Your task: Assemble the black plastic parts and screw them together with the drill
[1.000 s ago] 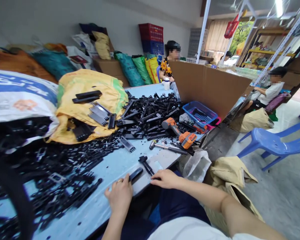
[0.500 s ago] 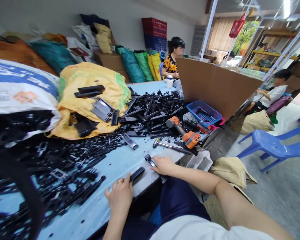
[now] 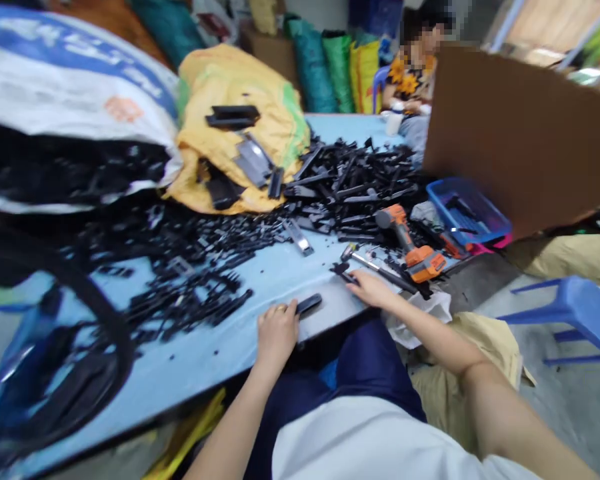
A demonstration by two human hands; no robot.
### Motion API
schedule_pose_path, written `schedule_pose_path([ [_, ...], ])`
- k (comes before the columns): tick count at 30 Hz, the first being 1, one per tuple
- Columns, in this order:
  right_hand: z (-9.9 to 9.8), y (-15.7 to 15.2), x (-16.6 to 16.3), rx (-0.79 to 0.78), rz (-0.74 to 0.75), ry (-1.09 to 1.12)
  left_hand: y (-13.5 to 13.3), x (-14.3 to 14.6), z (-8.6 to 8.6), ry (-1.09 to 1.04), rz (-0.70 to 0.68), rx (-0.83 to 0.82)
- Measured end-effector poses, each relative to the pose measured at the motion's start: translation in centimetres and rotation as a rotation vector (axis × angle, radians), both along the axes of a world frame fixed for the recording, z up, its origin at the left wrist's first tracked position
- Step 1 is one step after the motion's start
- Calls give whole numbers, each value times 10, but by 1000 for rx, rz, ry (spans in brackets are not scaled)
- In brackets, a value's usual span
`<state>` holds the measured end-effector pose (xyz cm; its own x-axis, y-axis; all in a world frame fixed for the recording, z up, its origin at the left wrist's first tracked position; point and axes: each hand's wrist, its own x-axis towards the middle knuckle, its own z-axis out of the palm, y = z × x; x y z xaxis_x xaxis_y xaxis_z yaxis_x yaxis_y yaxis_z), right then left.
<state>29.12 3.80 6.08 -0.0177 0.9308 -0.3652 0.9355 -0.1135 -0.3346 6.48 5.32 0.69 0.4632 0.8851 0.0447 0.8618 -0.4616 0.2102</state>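
Fingers of the left hand (image 3: 279, 328), palm down in the head view, grip a long black part (image 3: 310, 305) low against the surface (image 3: 275, 270); the right hand (image 3: 373, 289), forearm outstretched, pinches a forked black part (image 3: 341, 269) near a hammer (image 3: 383, 269).

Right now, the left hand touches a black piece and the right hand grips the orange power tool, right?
No: the head view shows the right hand holds a dark part; the orange power tool lies apart. The left hand touches the black piece.
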Motion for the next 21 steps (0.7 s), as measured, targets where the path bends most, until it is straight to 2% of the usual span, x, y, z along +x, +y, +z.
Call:
schedule_pose_path([
  [3, -1, 2, 19, 122, 237, 129, 8, 4, 0, -40, -48, -58],
  [5, -1, 3, 23, 120, 424, 162, 14, 6, -2, -86, -93, -86],
  [8, -1, 5, 16, 40, 632, 18, 19, 11, 1, -124, -148, -135],
  [10, -1, 7, 6, 7, 721, -117, 21, 15, 6, -117, -166, -174],
  [12, 0, 10, -2, 3, 770, -211, 22, 20, 12, -94, -172, -207],
  [16, 0, 16, -10, 25, 772, -327, 23, 28, 24, -48, -181, -268],
  [21, -4, 11, -11, 41, 737, -351, 23, 29, 30, -58, -169, -328],
])
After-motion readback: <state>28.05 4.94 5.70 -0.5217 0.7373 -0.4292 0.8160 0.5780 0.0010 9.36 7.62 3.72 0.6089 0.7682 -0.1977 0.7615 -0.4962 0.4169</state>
